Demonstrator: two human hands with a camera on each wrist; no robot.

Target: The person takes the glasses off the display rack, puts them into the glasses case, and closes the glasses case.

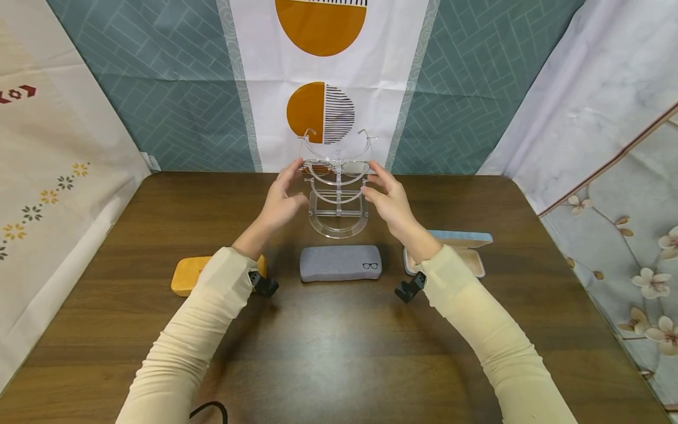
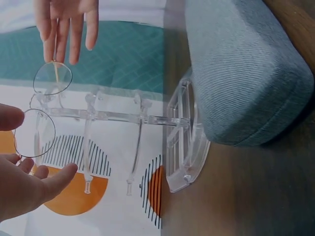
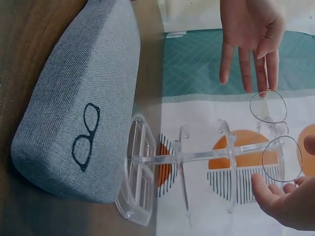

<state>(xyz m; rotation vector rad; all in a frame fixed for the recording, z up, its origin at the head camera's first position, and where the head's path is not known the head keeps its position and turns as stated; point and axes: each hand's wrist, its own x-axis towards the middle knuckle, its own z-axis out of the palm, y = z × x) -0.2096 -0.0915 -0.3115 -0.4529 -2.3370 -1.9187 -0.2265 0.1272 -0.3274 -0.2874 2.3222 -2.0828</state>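
Note:
A pair of thin wire-rimmed eyeglasses (image 1: 356, 168) is held level between both hands, at the upper part of a clear plastic glasses stand (image 1: 339, 233). My left hand (image 1: 283, 203) pinches the glasses at their left side, thumb and fingers spread around the frame's edge. On the opposite side, my right hand (image 1: 392, 203) pinches the right end. Both round lenses (image 2: 53, 77) show in the left wrist view, overlapping the stand's top tier. From the right wrist view, the same glasses (image 3: 282, 158) appear close to the stand's top arms.
In front of the stand lies a closed grey glasses case (image 1: 339, 263) with a glasses print. A yellow case (image 1: 185, 277) sits partly under the left forearm. An open light-blue case (image 1: 461, 237) is by the right forearm. Patterned cloth (image 1: 201, 118) hangs behind the wooden table (image 1: 328, 365).

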